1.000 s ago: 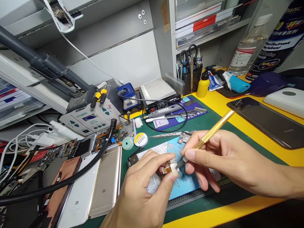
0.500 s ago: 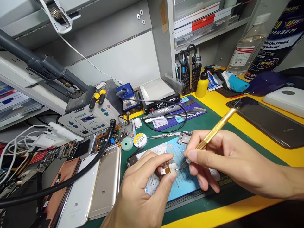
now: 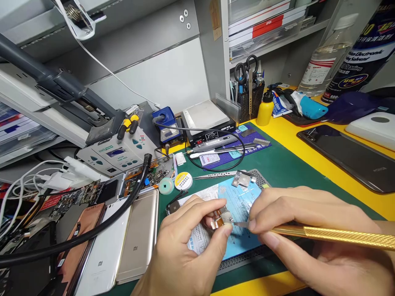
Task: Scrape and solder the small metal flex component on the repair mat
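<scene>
Head cam: left hand pinching a tiny metal module with orange flex, right hand gripping a gold craft knife right at its edge, looks like careful blade work that calls for a steady pinch.

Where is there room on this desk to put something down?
Bare green mat lies between the purple mat and the right hand; yellow bench shows beside the dark phone. The view's left is crowded with phones and cables.

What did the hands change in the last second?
The right hand turned over, swinging the gold-handled craft knife down from slanting up-right to nearly level, its blade tip right by the small metal part. The left hand kept its hold on that part; nothing was let go.
</scene>
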{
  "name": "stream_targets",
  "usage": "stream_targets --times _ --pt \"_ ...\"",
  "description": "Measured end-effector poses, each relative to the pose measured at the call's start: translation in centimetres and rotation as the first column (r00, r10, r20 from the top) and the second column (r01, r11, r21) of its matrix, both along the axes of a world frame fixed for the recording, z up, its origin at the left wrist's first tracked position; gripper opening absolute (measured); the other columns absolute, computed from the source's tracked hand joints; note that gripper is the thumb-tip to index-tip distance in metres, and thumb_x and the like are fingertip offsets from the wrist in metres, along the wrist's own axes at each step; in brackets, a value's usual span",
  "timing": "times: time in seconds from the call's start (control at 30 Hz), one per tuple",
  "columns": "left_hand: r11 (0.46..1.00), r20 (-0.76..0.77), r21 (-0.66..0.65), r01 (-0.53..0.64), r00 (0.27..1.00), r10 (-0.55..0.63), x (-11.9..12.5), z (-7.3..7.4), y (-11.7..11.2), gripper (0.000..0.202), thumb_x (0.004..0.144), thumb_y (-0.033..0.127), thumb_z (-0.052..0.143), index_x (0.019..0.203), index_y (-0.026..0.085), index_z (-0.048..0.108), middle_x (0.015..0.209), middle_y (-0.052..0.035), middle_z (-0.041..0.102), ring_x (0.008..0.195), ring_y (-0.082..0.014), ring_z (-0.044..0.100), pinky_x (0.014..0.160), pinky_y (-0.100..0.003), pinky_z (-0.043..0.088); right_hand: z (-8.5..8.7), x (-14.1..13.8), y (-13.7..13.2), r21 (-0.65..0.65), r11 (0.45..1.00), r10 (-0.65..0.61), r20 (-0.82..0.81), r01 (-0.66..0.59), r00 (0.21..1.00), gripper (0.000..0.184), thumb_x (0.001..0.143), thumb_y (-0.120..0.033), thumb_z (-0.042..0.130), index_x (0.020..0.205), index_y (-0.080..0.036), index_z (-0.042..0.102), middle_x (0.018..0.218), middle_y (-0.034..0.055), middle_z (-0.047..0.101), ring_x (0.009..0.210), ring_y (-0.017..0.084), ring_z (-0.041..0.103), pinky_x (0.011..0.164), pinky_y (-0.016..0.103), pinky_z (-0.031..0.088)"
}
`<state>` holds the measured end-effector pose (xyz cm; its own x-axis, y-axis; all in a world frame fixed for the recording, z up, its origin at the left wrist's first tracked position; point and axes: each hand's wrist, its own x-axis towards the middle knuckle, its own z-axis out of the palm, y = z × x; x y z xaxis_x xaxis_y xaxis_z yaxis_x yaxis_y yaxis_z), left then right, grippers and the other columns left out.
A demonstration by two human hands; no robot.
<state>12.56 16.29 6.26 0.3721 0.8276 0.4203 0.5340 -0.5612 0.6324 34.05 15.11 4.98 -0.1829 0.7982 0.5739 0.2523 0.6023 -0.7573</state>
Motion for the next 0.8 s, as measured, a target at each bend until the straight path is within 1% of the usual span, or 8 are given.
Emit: stream_targets --times 0.17,0.23,0.37,0.5,0.67,0.8 --pt "1.0 -0.004 0.009 -0.007 1.0 0.007 -0.01 -0.03 -0.02 0.03 0.086 0.011 0.074 0.112 0.023 0.074 0.101 -0.0023 0.08 0.085 -0.0149 0.075 0.076 -0.023 0.06 0.05 0.24 0.02 -0.007 0.999 0.032 0.023 -0.031 0.999 0.032 0.084 -0.003 0.067 0.097 -0.032 0.069 0.082 0.0016 0.079 0.074 0.022 0.075 0.061 0.03 0.055" --pt "1.0 -0.004 0.011 -0.006 1.0 0.006 -0.09 -0.05 -0.06 0.029 0.086 0.011 0.074 0.112 0.023 0.074 0.101 -0.0024 0.08 0.086 -0.015 0.075 0.076 -0.022 0.06 0.02 0.31 0.05 -0.01 0.999 0.042 0.039 -0.042 0.998 0.032 0.084 -0.004 0.067 0.098 -0.032 0.068 0.081 0.001 0.079 0.074 0.021 0.075 0.061 0.03 0.055" --pt "1.0 -0.007 0.015 -0.011 1.0 0.012 -0.14 -0.09 -0.07 0.03 0.086 0.011 0.074 0.113 0.025 0.073 0.105 -0.0017 0.08 0.092 -0.0148 0.076 0.077 -0.021 0.059 0.03 0.27 0.23 -0.001 0.999 0.041 0.046 -0.041 0.998 0.029 0.084 -0.004 0.066 0.097 -0.031 0.067 0.083 -0.0008 0.079 0.075 0.02 0.076 0.061 0.029 0.053" --pt "1.0 -0.02 0.012 -0.02 1.0 0.02 -0.05 -0.09 -0.11 0.031 0.085 0.011 0.074 0.112 0.027 0.073 0.104 -0.0002 0.08 0.089 -0.0134 0.075 0.077 -0.019 0.059 0.23 0.28 0.36 0.008 0.999 0.039 0.048 -0.04 0.998 0.028 0.083 -0.003 0.065 0.093 -0.029 0.066 0.081 -0.0009 0.079 0.073 0.019 0.076 0.063 0.028 0.054" --pt "1.0 -0.021 0.007 -0.024 0.999 0.025 -0.01 -0.02 -0.17 0.032 0.084 0.01 0.074 0.112 0.026 0.073 0.103 -0.0012 0.079 0.088 -0.0147 0.075 0.075 -0.021 0.06 0.33 0.3 0.33 0.006 1.0 0.026 0.059 -0.026 0.998 0.026 0.083 -0.004 0.065 0.09 -0.029 0.066 0.079 -0.0013 0.078 0.071 0.017 0.075 0.063 0.026 0.054" --pt "1.0 -0.011 0.001 -0.012 1.0 0.012 0.09 0.07 -0.08 0.033 0.084 0.009 0.074 0.112 0.026 0.073 0.099 0.0004 0.078 0.083 -0.0122 0.073 0.076 -0.019 0.059 0.18 0.16 0.18 0.006 1.0 0.015 0.033 -0.015 0.999 0.026 0.083 -0.004 0.065 0.091 -0.029 0.067 0.08 -0.0014 0.078 0.072 0.016 0.074 0.064 0.026 0.054"
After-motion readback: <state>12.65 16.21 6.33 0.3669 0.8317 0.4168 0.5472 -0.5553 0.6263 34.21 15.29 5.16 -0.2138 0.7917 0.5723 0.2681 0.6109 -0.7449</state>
